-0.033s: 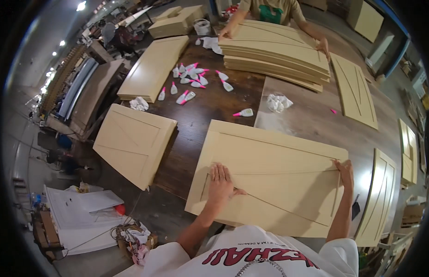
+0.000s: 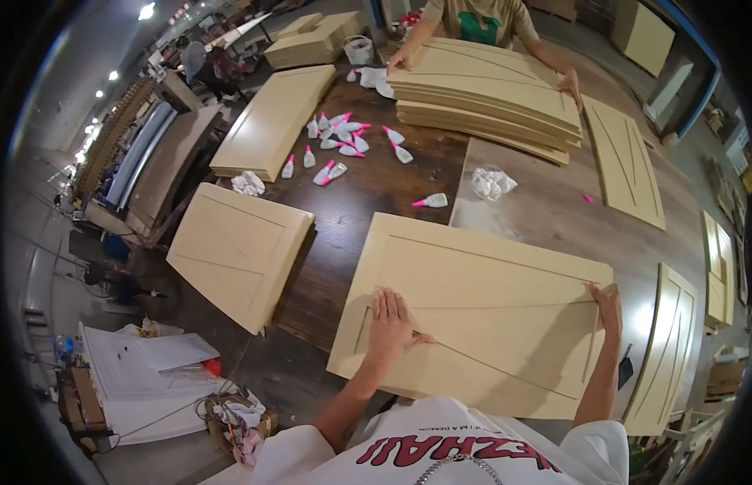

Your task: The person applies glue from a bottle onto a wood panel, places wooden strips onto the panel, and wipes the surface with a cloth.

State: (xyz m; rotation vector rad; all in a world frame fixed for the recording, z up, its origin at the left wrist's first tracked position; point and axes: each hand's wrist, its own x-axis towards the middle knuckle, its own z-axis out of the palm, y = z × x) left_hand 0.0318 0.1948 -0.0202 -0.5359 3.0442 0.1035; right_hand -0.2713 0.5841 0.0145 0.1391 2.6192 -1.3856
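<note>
A large cream-coloured panel (image 2: 473, 279) with narrow strips or grooves framing and slanting across its face lies flat on the table in front of me. My left hand (image 2: 390, 330) rests palm down on its left part, fingers flat and thumb stretched to the right, by the point where the slanting lines meet. At the panel's right edge, near the far corner, my right hand (image 2: 607, 309) grips the edge, one fingertip touching the end of a slanting line. The underside of that grip is hidden.
Several white bottles with pink tips (image 2: 340, 133) lie on the dark table (image 2: 344, 250). Crumpled white paper (image 2: 492, 183) sits beyond my panel. Stacked panels (image 2: 481, 97) stand across the table under a co-worker's hands (image 2: 569, 85). More panels lie left (image 2: 238, 246) and right (image 2: 665, 347).
The view has shifted very slightly. Both of my hands and the panel stay as they were.
</note>
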